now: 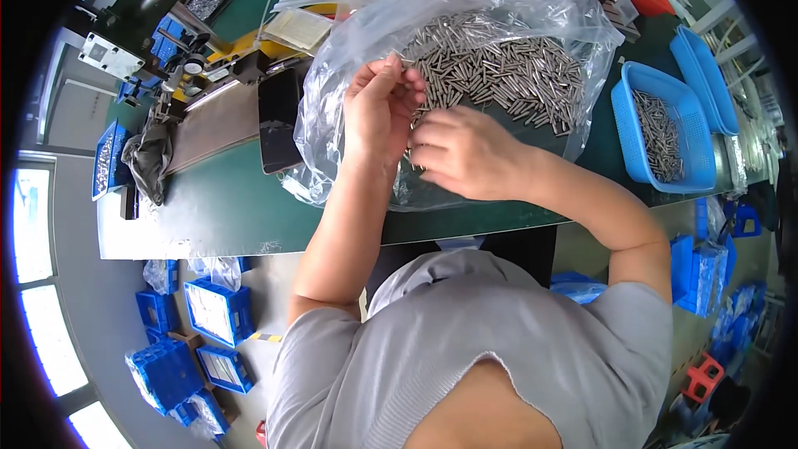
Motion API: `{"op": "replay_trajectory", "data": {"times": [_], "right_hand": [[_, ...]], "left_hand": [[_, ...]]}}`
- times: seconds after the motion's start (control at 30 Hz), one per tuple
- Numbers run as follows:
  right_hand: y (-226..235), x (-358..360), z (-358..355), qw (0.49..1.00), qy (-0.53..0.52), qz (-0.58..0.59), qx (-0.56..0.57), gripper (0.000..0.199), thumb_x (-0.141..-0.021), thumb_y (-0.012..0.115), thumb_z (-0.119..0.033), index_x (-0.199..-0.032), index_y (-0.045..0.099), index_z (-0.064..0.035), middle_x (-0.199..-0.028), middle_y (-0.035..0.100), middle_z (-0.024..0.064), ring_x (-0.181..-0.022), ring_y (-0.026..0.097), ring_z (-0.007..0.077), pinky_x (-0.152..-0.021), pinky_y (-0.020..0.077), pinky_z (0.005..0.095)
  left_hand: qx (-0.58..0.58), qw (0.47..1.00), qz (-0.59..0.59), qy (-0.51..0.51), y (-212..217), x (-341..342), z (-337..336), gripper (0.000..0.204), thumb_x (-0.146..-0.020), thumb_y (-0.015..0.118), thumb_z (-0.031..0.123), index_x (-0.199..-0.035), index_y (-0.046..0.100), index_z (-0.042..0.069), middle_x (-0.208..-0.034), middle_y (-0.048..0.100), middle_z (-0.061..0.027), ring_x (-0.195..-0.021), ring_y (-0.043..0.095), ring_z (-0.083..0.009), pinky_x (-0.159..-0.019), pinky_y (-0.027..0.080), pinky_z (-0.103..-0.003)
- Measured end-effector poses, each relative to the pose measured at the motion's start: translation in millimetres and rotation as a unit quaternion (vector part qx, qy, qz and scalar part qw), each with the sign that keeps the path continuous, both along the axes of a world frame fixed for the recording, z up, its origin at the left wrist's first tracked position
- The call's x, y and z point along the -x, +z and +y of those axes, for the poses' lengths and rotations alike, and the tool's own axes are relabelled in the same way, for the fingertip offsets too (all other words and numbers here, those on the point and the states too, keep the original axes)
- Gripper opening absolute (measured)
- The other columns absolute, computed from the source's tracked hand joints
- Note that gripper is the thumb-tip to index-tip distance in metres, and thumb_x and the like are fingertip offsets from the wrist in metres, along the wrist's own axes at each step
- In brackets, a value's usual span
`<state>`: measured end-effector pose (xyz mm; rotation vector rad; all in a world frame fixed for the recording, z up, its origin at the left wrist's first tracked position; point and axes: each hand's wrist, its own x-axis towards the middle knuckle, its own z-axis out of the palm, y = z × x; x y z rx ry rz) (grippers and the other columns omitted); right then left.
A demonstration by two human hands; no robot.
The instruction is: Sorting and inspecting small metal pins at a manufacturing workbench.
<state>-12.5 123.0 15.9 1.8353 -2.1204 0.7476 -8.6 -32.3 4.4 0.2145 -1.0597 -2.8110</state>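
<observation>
A large heap of small metal pins lies on a spread clear plastic bag on the bench in front of me. Over the heap's left edge, my left hand is raised with its fingers curled and thumb pressed in. A thin shiny metal pin seems to stick out at its fingertips. Close to its right, my right hand is held palm down over the near edge of the heap. Its fingers are bent and smeared by motion, so what they hold is hidden.
To the right stands a blue basket with more pins, beside another blue basket. A dark flat tablet-like thing lies left of the bag. A metal measuring fixture stands at the far left. Red trays sit at the back.
</observation>
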Motion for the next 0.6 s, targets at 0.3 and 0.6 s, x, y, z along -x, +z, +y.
{"op": "replay_trajectory", "data": {"times": [0.3, 0.6], "right_hand": [[-24.3, 22.6, 5.4, 0.998, -0.038, 0.046, -0.014, 0.015, -0.068, 0.065, -0.016, -0.080, 0.058, -0.0083, -0.091, 0.056, 0.0029, -0.094, 0.053, 0.0210, -0.080, 0.0411, 0.0367], [-10.5, 50.5, 41.4, 0.994, -0.104, -0.008, -0.031, 0.015, -0.069, 0.067, -0.014, -0.080, 0.059, -0.0088, -0.095, 0.055, 0.0031, -0.098, 0.052, 0.0231, -0.082, 0.0430, 0.0362]], "left_hand": [[-0.016, 0.999, 0.008, 0.042, 2.1, 0.0, -0.1, 0.010, -0.088, 0.056, 0.011, -0.082, 0.053, 0.004, -0.071, 0.059, -0.0102, -0.063, 0.058, -0.0182, -0.055, 0.048, -0.027], [0.006, 1.000, -0.008, 0.010, -1.4, 0.0, 3.0, 0.010, -0.088, 0.056, 0.011, -0.081, 0.053, 0.004, -0.070, 0.060, -0.0096, -0.061, 0.059, -0.0173, -0.054, 0.049, -0.027]]}}
